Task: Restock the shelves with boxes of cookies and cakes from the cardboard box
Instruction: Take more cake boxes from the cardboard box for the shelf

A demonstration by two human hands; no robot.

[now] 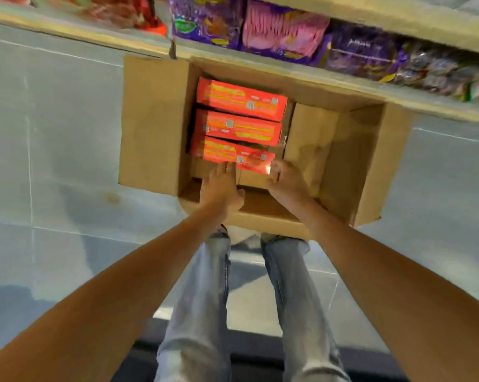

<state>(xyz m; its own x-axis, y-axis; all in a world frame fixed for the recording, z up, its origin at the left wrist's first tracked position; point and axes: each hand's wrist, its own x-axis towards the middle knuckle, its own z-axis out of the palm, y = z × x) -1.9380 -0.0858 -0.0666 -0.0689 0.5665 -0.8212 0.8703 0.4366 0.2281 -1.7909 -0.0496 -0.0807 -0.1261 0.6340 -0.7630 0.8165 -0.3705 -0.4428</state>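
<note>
1. I'm looking straight down into the open cardboard box (153, 128) on the tiled floor (53, 133), with its flaps folded out left and right.
2. In its left half, three red cookie boxes stand in a row on their long edges: the far red box (241, 99), the middle red box (238, 128) and the nearest red box (230, 153), each pressed against the next.
3. The right half holds only a loose brown cardboard panel (310, 133), which leans against the ends of the red boxes.
4. The left grip (221, 188) is spread, and its straight fingers lie against the near face of the nearest red box.
5. The right grip (286, 181) is curled round the right-hand end of that same box. It's blurred there, but the fingers look wrapped over the corner.
6. Both forearms reach in over the near wall of the carton.
7. The shelf edge (343, 86) overhangs the far rim of the cardboard box, right above the far red box.
8. On the shelf are purple packets (208, 23), a pink packet (282, 28) beside them and red packets (128, 12) further left, all blurred.
9. Legs in pale jeans (202, 299) stand just behind the carton's near side.
</note>
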